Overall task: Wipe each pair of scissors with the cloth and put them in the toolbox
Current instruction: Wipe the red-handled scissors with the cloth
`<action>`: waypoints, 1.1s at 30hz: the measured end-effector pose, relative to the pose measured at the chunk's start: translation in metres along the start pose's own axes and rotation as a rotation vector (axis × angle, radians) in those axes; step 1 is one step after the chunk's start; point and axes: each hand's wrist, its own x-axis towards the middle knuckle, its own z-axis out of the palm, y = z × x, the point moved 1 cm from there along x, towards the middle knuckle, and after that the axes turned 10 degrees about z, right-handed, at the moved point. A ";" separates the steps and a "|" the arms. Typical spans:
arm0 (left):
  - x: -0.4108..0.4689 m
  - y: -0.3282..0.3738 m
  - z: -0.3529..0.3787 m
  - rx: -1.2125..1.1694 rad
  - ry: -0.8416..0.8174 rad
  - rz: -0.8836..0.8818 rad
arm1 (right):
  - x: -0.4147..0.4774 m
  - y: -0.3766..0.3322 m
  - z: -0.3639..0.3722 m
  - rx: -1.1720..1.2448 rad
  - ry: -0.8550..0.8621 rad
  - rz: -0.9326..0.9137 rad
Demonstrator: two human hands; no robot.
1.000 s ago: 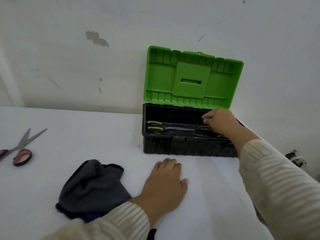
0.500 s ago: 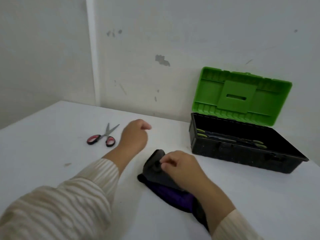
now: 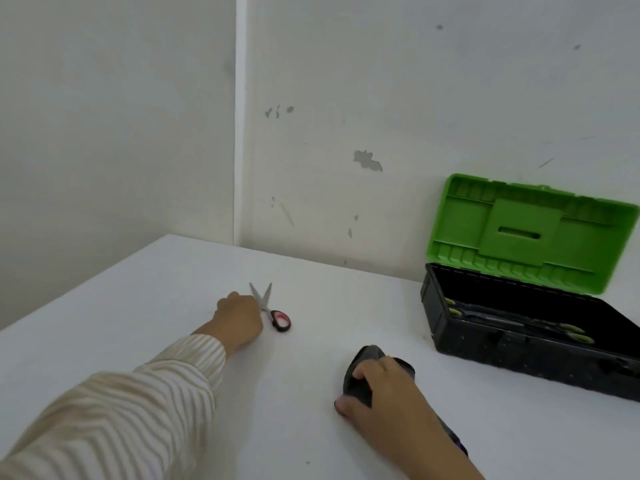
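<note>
Table [image 3: 166, 306] white, set against wall [image 3: 346, 81]; toolbox [image 3: 519, 358] at right on it, black tub, green lid [image 3: 526, 233] up, green-handled scissors [image 3: 512, 318] already lying inside; cloth [image 3: 360, 379] dark, soft, bunched in right hand [image 3: 384, 400], fingers curled round it; red-handled scissors [image 3: 277, 315] near table's middle, blades apart, tips twd wall; left hand [image 3: 240, 318] covers part of the handles, fingers hidden, can't tell if it grips. Prob. light, stiff, metal slick, tips sharp; best taken by plastic loops. No brand or writing legible.
</note>
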 end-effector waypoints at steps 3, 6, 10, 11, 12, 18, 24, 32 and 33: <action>-0.003 0.008 -0.006 -0.159 -0.064 -0.016 | 0.000 -0.002 -0.003 -0.058 0.004 -0.027; -0.026 0.020 -0.009 -0.612 -0.091 -0.054 | 0.004 0.003 -0.011 0.067 0.120 -0.002; -0.075 0.051 -0.007 -1.345 -0.219 0.004 | 0.004 0.013 -0.019 0.374 0.223 0.019; -0.087 0.059 -0.005 -1.401 -0.239 0.035 | 0.004 0.014 -0.020 0.450 0.227 0.019; -0.097 0.067 -0.002 -1.444 -0.249 0.058 | 0.003 0.015 -0.021 0.545 0.215 0.026; -0.116 0.084 0.018 -1.583 -0.241 0.141 | 0.003 0.015 -0.018 0.757 0.106 0.072; -0.110 0.077 0.015 -1.534 -0.225 0.123 | 0.004 0.020 -0.019 0.648 0.093 -0.014; -0.107 0.071 0.010 -1.420 -0.229 0.113 | 0.013 0.038 -0.029 0.885 0.111 0.135; -0.107 0.070 0.010 -1.405 -0.252 0.117 | 0.015 0.042 -0.033 0.928 0.180 0.159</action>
